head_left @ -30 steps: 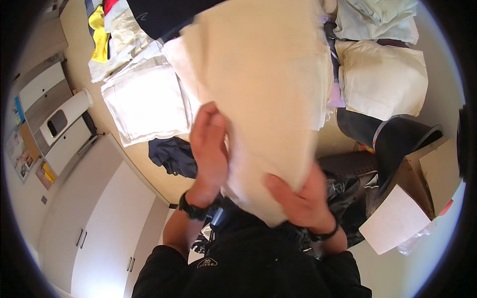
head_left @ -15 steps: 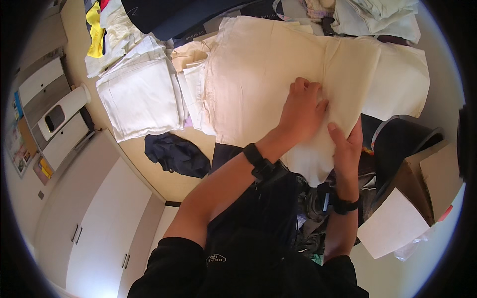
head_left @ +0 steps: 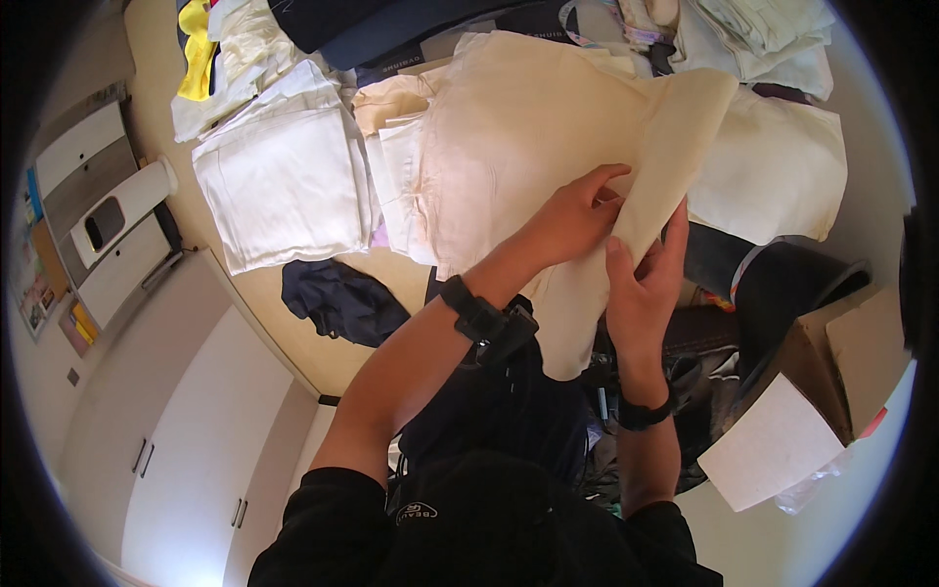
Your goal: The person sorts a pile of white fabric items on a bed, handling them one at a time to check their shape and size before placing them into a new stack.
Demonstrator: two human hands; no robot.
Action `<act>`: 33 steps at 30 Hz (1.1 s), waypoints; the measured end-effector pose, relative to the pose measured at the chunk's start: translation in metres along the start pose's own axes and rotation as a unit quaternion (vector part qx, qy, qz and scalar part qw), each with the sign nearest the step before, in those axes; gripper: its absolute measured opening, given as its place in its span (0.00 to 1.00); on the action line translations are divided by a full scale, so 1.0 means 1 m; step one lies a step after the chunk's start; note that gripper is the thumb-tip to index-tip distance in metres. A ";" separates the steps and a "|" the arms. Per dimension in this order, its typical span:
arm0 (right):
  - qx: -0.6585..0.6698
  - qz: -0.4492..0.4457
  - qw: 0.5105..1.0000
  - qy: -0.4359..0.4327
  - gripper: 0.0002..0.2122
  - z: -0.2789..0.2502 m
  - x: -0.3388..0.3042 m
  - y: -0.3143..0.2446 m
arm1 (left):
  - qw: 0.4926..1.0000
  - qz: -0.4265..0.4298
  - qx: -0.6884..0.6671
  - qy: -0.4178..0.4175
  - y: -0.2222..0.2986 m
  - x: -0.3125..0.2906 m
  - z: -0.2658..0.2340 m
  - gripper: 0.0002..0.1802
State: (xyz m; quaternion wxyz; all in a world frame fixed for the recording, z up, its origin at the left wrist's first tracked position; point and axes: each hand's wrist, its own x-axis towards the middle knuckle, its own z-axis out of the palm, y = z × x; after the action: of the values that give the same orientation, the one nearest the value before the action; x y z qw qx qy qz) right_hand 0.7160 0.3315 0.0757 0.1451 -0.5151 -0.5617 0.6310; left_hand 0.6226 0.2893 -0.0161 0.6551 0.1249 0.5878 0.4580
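Right hand (head_left: 648,289) has the cream cloth (head_left: 533,127) by its folded-over edge; left hand (head_left: 575,223), at ten o'clock, touches the cloth, can't tell if gripping; cloth spreads toward eleven; I'd keep that fold even tbh

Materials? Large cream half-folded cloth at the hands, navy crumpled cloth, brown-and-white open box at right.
Large cream half-folded cloth: matte fabric, perhaps cotton; soft creases, drooping lower end. Exact fibre unclear.
Navy crumpled cloth: apparently thin fabric, dull; bunched wrinkles. Cotton or synthetic, can't tell.
Brown-and-white open box: likely cardboard, matte; stiff flat flaps, brown inside.
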 end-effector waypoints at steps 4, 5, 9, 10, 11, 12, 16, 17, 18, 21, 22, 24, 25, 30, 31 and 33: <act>-0.047 0.008 0.998 0.031 0.37 0.021 0.001 -0.001 | 0.990 -0.004 -0.105 -0.094 -0.002 -0.002 -0.022 0.21; -0.051 0.006 0.998 0.030 0.37 0.027 0.002 -0.001 | 0.981 -0.025 -0.137 -0.136 -0.004 -0.003 -0.029 0.23; -0.111 -0.008 0.993 0.039 0.38 0.058 0.008 -0.005 | 0.976 -0.051 -0.105 -0.185 -0.005 -0.011 -0.066 0.24; -0.132 -0.011 0.990 0.040 0.38 0.064 0.012 -0.007 | 0.989 -0.026 -0.077 -0.127 0.005 -0.015 -0.069 0.25; -0.136 -0.011 0.990 0.046 0.38 0.075 0.014 -0.009 | 0.997 -0.002 -0.047 -0.064 0.009 -0.021 -0.077 0.28; -0.137 -0.011 0.989 0.046 0.38 0.083 0.018 -0.008 | 0.997 -0.002 -0.049 -0.065 0.006 -0.025 -0.088 0.28; -0.238 -0.003 0.970 -0.053 0.37 0.117 0.038 0.008 | 0.972 -0.113 -0.200 -0.054 -0.025 -0.047 -0.127 0.28; -0.278 -0.013 0.954 -0.110 0.37 0.124 0.043 0.017 | 0.958 -0.099 -0.268 -0.030 -0.033 -0.055 -0.133 0.28; -0.280 -0.013 0.954 -0.108 0.37 0.130 0.047 0.025 | 0.938 -0.085 -0.335 -0.007 -0.042 -0.062 -0.139 0.29; -0.296 -0.049 0.937 -0.180 0.34 0.143 0.052 0.043 | 0.977 -0.056 -0.203 0.034 -0.055 -0.088 -0.153 0.27; -0.300 -0.047 0.935 -0.181 0.34 0.143 0.052 0.047 | 0.994 -0.033 -0.076 0.072 -0.057 -0.096 -0.151 0.27; -0.279 -0.061 0.943 -0.168 0.32 0.136 0.052 0.052 | 0.987 -0.019 -0.127 0.100 -0.068 -0.108 -0.142 0.28; -0.282 -0.063 0.942 -0.170 0.32 0.134 0.053 0.051 | 0.991 -0.046 -0.066 0.108 -0.075 -0.114 -0.143 0.27; -0.304 -0.020 0.946 -0.112 0.29 0.116 0.055 0.038 | 0.981 -0.098 0.057 0.156 -0.082 -0.124 -0.136 0.22; -0.307 -0.037 0.946 -0.092 0.29 0.110 0.057 0.042 | 0.982 -0.096 0.056 0.155 -0.074 -0.123 -0.134 0.22; -0.333 -0.010 0.940 -0.078 0.30 0.107 0.059 0.030 | 0.986 -0.090 0.065 0.125 -0.053 -0.125 -0.130 0.20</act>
State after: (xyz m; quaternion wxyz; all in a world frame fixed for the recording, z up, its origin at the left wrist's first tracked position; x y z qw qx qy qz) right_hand 0.6161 0.3066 0.0042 -0.0728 -0.4773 -0.7546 0.4444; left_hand 0.5458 0.1180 -0.0073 0.6058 0.0556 0.7022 0.3698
